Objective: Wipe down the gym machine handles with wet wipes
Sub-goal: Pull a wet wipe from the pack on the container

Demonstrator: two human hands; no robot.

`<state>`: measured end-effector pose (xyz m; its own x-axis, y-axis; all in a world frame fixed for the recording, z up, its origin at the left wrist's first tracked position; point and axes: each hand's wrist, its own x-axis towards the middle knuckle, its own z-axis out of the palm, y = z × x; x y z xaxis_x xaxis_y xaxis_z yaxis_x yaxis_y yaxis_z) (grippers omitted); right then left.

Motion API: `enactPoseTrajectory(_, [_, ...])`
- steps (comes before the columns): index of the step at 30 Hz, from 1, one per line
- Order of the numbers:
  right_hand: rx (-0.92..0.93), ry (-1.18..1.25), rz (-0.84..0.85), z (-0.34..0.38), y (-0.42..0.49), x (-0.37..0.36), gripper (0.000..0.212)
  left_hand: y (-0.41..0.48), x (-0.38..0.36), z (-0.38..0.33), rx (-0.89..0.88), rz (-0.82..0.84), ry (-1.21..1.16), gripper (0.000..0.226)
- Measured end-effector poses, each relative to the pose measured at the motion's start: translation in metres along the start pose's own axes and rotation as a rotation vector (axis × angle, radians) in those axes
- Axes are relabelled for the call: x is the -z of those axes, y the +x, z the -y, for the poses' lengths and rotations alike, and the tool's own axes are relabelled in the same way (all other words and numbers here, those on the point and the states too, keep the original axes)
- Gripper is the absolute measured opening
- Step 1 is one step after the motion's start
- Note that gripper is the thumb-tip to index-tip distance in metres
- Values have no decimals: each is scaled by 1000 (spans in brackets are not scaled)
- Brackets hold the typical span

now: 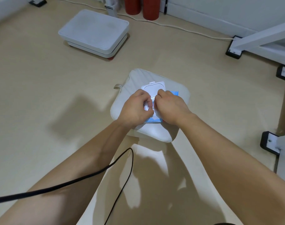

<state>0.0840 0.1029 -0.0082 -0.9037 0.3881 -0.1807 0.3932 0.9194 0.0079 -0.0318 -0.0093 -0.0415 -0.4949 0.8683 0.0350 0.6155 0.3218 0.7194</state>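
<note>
On the padded white bench (174, 95) at frame centre sits a wipes pack (154, 120), blue and white, its white flip lid (153, 86) standing open toward the far side. Both hands are on the pack, close together, almost touching at the knuckles. Left hand (136, 108) is curled, fingers (146, 101) bent inward and bunched over the pack opening, pinching something white there; cannot tell if it is a wipe or the pack film. Right hand (170, 105) also curled, its fingers (159, 93) tucked down at the opening edge just beside the lid hinge, pressed together; what they grip is hidden under the hand. Pack's blue edge shows past the right hand's far side and below both wrists. Both forearms bare, reaching in from the bottom of frame. A thin black cable (83, 177) crosses over the left forearm and loops down between the arms. Bench has a small tab (117, 86) on its left far corner. Floor (41, 95) is beige, with hand and arm shadows left of and below the bench. Well apart, far left, a white rectangular platform (94, 30) sits on the floor. Two red cylinders (141, 5) stand at the far wall, a pale cord (179, 26) running along the floor in front of them. White machine frame (260, 39) with black feet (234, 51) along the right edge; no handles clearly seen.
</note>
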Motion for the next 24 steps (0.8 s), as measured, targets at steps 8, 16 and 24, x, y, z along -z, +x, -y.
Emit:
enactPoseTrajectory(8, [13, 170, 20, -5, -5, 3, 38, 0, 0, -1, -29, 2, 49, 35])
enactPoseTrajectory(16, [59, 304, -18, -1, -2, 4, 16, -2, 1, -6, 30, 10, 71, 20])
enactPoseTrajectory(24, [14, 720, -40, -9, 5, 4, 32, 1, -3, -10, 51, 18, 110, 29])
